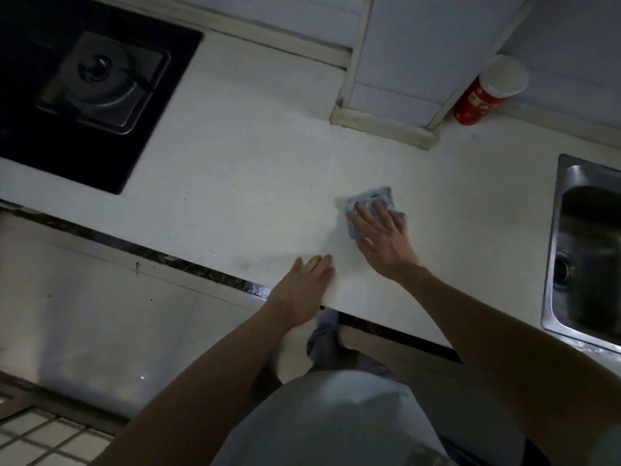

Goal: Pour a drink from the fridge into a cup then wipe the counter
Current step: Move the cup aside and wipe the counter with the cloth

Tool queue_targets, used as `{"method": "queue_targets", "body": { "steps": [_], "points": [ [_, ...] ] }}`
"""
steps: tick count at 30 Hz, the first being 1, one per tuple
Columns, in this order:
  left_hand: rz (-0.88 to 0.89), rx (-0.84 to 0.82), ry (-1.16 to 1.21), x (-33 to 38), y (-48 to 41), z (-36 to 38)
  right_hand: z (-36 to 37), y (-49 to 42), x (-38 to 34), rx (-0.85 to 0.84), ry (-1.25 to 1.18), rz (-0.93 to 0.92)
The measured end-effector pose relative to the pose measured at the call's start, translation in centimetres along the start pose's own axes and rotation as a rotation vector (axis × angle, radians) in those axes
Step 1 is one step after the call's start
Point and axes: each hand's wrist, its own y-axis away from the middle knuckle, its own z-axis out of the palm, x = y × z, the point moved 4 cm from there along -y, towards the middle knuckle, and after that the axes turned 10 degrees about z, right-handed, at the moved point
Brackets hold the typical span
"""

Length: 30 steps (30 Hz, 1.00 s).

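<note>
The right hand (383,240) lies flat, fingers spread and straight, pressing a blue-grey cloth (376,196) onto the white bench (252,163) midway between its front and back edges. The left hand (302,290) rests flat and empty on the front edge. A red cup (487,92) stands at the back edge, the sink (554,230) right, the hob (33,156) left.

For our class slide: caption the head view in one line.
Right hand presses a cloth on the counter; left hand rests flat nearby.
</note>
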Motion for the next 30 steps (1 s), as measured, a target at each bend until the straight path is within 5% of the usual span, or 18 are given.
{"method": "queue_targets", "body": {
  "steps": [7, 17, 24, 30],
  "points": [
    [0.039, 0.114, -0.042, -3.1, 5.3, 2.7, 2.1, 4.5, -5.9, 0.002, -0.159, 0.435],
    [0.001, 0.061, -0.080, -9.8, 12.3, 5.4, 5.7, 7.8, -22.4, -0.066, -0.197, 0.349],
    [0.059, 0.060, -0.038, -10.6, 12.5, 4.8, 5.5, 8.4, -22.0, -0.054, -0.177, 0.320],
    [0.114, 0.085, 0.053, -11.5, 12.9, 4.3, 5.4, 8.3, -22.8, -0.036, -0.234, 0.512]
  ]
}}
